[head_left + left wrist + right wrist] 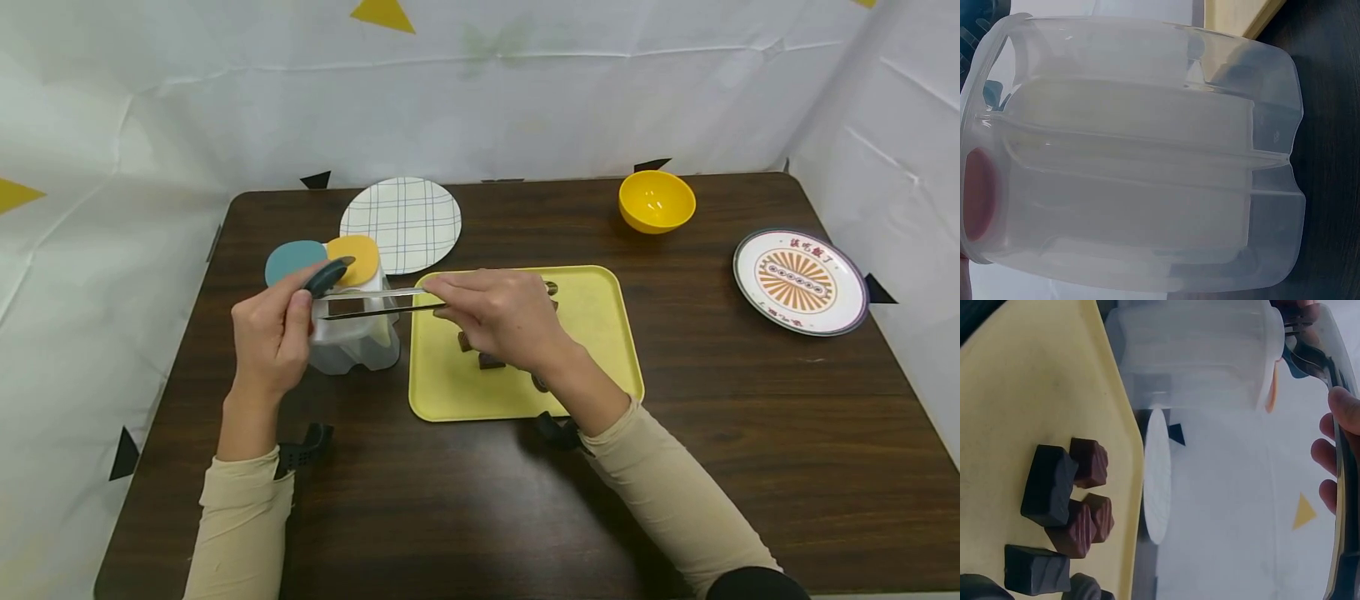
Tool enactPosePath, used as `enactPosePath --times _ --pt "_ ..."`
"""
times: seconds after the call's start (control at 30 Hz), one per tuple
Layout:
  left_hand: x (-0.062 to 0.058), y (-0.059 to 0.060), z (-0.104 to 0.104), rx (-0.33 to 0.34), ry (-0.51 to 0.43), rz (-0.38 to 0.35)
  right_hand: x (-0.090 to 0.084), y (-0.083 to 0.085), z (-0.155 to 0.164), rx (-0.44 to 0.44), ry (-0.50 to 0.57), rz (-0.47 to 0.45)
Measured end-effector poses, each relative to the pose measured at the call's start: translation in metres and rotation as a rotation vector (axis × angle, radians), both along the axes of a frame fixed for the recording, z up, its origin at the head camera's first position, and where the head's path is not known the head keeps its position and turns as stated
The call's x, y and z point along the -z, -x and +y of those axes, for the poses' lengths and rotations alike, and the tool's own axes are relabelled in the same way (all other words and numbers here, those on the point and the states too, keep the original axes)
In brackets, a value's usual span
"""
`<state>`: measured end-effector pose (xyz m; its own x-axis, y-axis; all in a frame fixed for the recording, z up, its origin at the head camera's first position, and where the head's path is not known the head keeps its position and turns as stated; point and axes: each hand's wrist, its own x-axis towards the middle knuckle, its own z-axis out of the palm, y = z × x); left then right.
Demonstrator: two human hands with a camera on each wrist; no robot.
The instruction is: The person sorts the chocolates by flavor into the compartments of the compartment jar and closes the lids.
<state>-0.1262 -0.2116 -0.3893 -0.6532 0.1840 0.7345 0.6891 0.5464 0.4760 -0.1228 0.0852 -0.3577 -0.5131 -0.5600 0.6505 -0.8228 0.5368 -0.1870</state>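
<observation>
My left hand (273,333) pinches the dark end of a pair of tongs (375,293), held up at the left of the table. Two thin metal arms run across from it to my right hand (502,317), whose thumb and fingers grip them in the head view. The right wrist view shows the dark slotted heads of the tongs (1307,359) near the left fingers. Below my right hand, several brown chocolates (1071,530) lie on a yellow tray (450,400), partly hidden by the hand in the head view. Under the tongs stands a translucent container (1129,156) with colored lids.
Behind the container is a white checked plate (401,225). A yellow bowl (657,202) stands at the back right, and a white plate with a printed sunburst (798,283) lies near the right edge. The dark wooden table (420,508) meets white sheeting at its back and sides.
</observation>
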Motion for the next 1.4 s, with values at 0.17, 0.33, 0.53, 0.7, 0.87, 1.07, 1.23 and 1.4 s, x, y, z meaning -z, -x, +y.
enactPosePath --times 0.17,0.33,0.53,0.7,0.87,1.07,1.23,1.4 --pt "0.001 0.001 0.000 0.003 -0.007 0.002 0.000 0.000 -0.001 -0.002 -0.009 -0.019" --pt "0.002 0.001 0.000 -0.005 -0.008 0.014 -0.001 0.000 -0.001 -0.007 -0.014 -0.042" --pt "0.002 0.003 0.000 -0.001 -0.018 0.025 -0.002 0.000 -0.001 -0.001 -0.010 -0.052" --pt "0.002 0.002 0.000 0.000 -0.012 0.013 -0.003 -0.001 -0.001 -0.001 -0.021 -0.051" --pt "0.001 0.001 -0.001 -0.005 -0.006 -0.001 -0.004 -0.003 0.001 0.018 -0.041 -0.055" --pt "0.000 0.000 -0.001 -0.009 -0.006 -0.011 -0.008 -0.007 0.009 0.044 -0.063 -0.080" --pt "0.000 0.000 -0.001 -0.010 -0.012 -0.015 -0.010 -0.011 0.025 0.094 -0.069 -0.113" --pt "0.000 0.000 0.000 -0.003 -0.014 -0.021 -0.005 -0.011 0.052 0.140 -0.036 -0.117"
